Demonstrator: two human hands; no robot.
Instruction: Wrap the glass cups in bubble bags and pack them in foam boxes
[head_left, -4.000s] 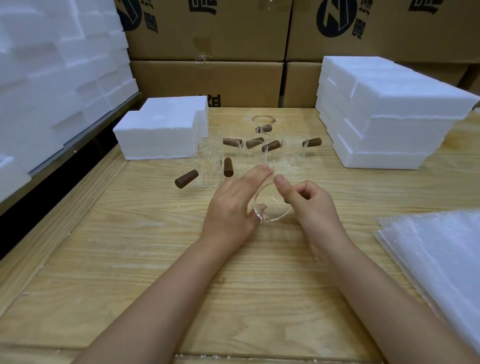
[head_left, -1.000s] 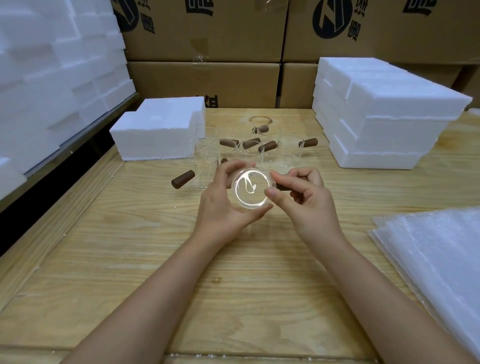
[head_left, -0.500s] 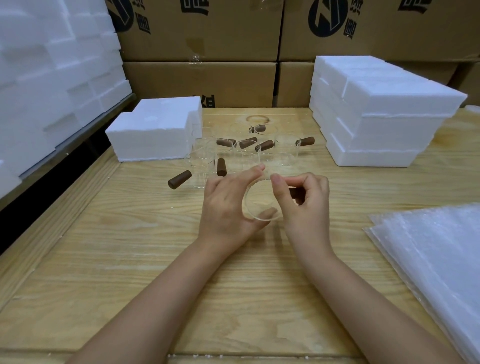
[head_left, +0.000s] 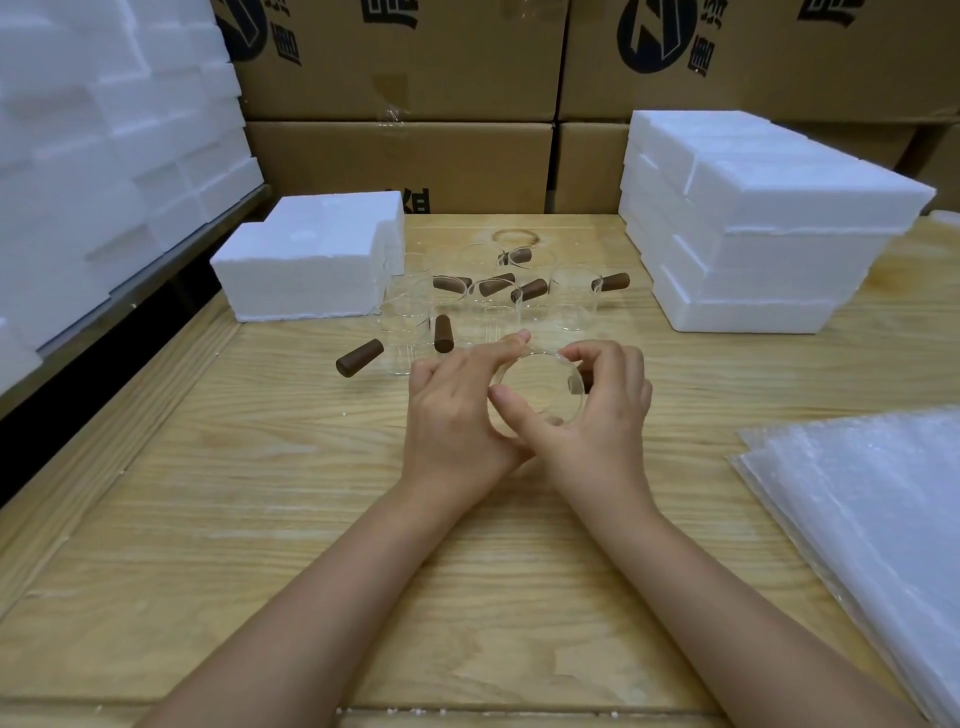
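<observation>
Cup (head_left: 536, 391) rightward, between left grip (head_left: 452, 418), right grip (head_left: 609, 415)

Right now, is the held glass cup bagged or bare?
Bare. The glass cup sits unwrapped between left hand and right hand; bubble bags lie stacked at right.

Hands, forearms.
Left hand (head_left: 452, 421) and right hand (head_left: 605, 415) are showing bare; forearms (head_left: 322, 597) are showing uncovered to frame edge.

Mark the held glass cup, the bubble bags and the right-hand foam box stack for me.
held glass cup (head_left: 536, 385): head view, centre of its round face.
bubble bags (head_left: 862, 514): head view, top sheet of the pile.
foam box stack (head_left: 779, 275): head view, front side.
</observation>
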